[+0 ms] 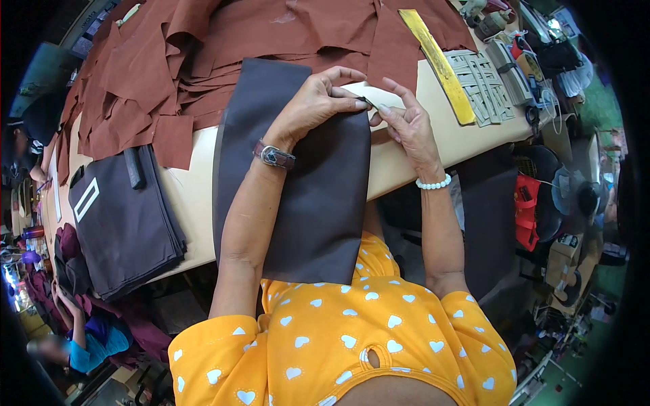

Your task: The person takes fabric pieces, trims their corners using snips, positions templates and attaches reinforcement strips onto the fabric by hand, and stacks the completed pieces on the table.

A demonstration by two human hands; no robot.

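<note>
A long dark brown fabric panel (305,196) lies over the table edge and hangs down onto my lap. My left hand (317,105), with a watch on its wrist, pinches the panel's upper right corner between thumb and fingers. Close beside it, my right hand (408,127), wearing a white bead bracelet, has thumb and index finger pressed together at the same corner. A small dark piece shows between the two hands, too small to name. Behind the fingers is a pale patch whose kind I cannot tell.
Reddish-brown cloth (271,40) is heaped across the table's back. A stack of dark panels (128,223) bears a white rectangular frame (87,199) and a dark bar (133,168). To the right are a yellow ruler (440,68) and slotted templates (481,88). Another person (101,338) sits lower left.
</note>
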